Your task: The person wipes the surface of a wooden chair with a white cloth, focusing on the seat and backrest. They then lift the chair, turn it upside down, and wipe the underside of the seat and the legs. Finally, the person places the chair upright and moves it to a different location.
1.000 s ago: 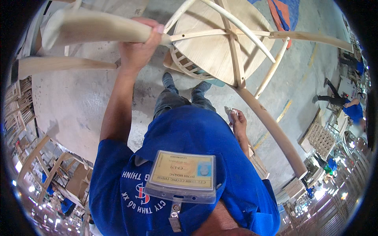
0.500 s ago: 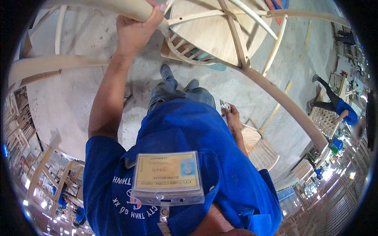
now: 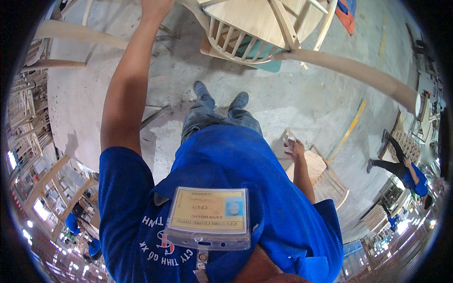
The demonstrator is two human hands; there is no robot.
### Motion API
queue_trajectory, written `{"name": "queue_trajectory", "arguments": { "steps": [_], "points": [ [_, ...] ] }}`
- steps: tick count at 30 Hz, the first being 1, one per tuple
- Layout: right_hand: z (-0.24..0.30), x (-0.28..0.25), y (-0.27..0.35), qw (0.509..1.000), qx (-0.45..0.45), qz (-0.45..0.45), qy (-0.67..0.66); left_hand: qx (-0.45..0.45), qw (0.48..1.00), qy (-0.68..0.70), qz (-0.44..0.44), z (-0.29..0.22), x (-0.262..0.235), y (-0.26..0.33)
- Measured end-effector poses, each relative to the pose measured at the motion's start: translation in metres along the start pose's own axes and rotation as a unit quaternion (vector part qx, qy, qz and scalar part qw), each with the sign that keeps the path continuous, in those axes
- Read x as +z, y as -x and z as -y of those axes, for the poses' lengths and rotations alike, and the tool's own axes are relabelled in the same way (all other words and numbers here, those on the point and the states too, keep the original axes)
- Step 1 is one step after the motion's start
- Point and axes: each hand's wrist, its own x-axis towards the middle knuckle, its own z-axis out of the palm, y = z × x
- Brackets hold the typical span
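Person lifting a bare wooden chair overhead

The left hand (image 3: 155, 5) reaches up to the chair (image 3: 255, 28) at the top edge, its grip cut off so I cannot tell how it closes. The right hand (image 3: 296, 150) hangs low, pinching a small pale scrap (image 3: 289, 139). One-armed, the chair could tip and drop onto the concrete floor (image 3: 302, 94).
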Motion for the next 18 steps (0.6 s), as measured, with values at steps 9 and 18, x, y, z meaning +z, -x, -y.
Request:
{"name": "queue_trajectory", "arguments": {
  "steps": [9, 18],
  "points": [
    [-0.117, 0.069, 0.058, 0.998, -0.013, -0.025, -0.050, 0.110, 0.943, -0.291, 0.115, 0.047, -0.039, 0.061],
    [-0.131, 0.140, 0.117, 0.991, -0.061, -0.115, -0.012, -0.220, 0.718, -0.313, 0.581, 0.183, -0.241, 0.334]
  ]
}}
